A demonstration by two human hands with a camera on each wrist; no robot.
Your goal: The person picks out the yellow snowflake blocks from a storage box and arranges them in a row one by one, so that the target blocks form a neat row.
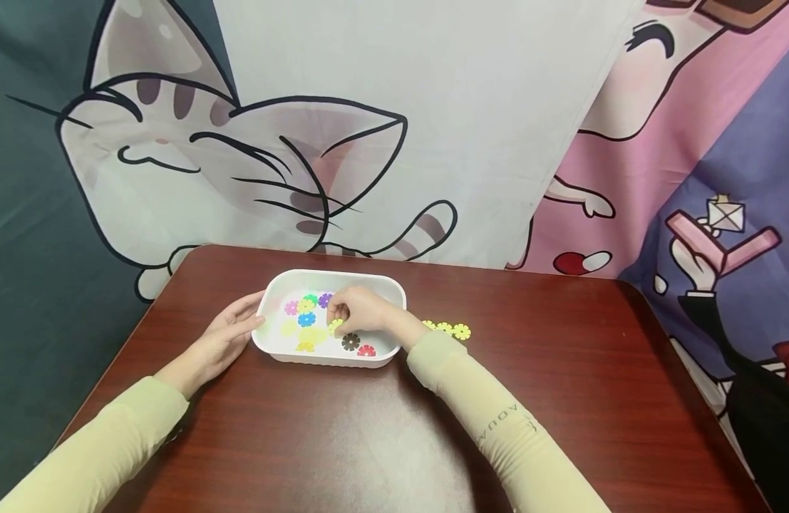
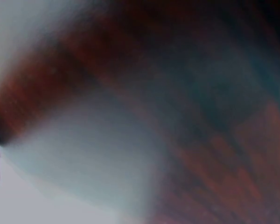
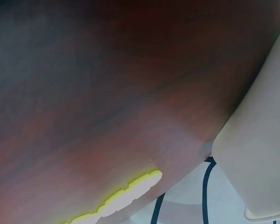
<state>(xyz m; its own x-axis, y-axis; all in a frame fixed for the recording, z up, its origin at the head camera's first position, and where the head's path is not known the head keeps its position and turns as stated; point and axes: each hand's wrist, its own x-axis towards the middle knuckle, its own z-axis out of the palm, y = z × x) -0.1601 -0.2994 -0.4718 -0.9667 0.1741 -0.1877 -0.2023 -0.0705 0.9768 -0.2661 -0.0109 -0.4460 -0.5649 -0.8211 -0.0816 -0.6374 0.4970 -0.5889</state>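
Biggest of all, a printed fabric backdrop [image 1: 484, 107] fills the rear, a black-outlined smiling cat on its left, soft creases at its right. Below spreads the reddish-brown, wood-grained table [image 1: 593, 385], glossy, round-cornered. In come two pale yellow-green sleeves, and the right sleeve [image 1: 497, 420] carries dark capitals, upside down and too creased to read whole. Centre stage: a smooth white tray [image 1: 330, 361], a rounded rectangle. The left hand [image 1: 230, 331] grips its left end, thumb at the rim. The right hand [image 1: 363, 310] reaches inside, pinching a yellow flower-shaped disc [image 1: 335, 327] above the tray floor and blocking part of it from view. Beside the tray, a chain of yellow discs [image 1: 444, 328] lies on the table, partly behind the right wrist. Smallest, loose notched discs inside: pink [image 1: 291, 308], green, purple, blue [image 1: 306, 320], yellow, a black disc [image 1: 351, 342] and a red disc [image 1: 366, 350].
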